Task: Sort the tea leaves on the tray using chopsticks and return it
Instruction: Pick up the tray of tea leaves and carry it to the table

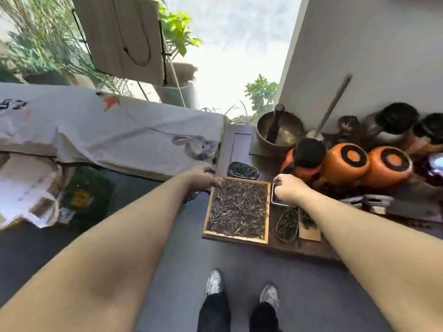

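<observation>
A square wooden tray filled with dark dry tea leaves lies at the left end of a low dark wooden table. My left hand holds the tray's far left corner, fingertips on the rim. My right hand is curled at the tray's far right corner, over a small silver-rimmed object. No chopsticks show in this view.
A small dark dish of leaves sits just beyond the tray, and an oval scoop of leaves to its right. Orange jars, a bronze bowl and dark pots crowd the back right. A cloth-covered table stands left; my feet below.
</observation>
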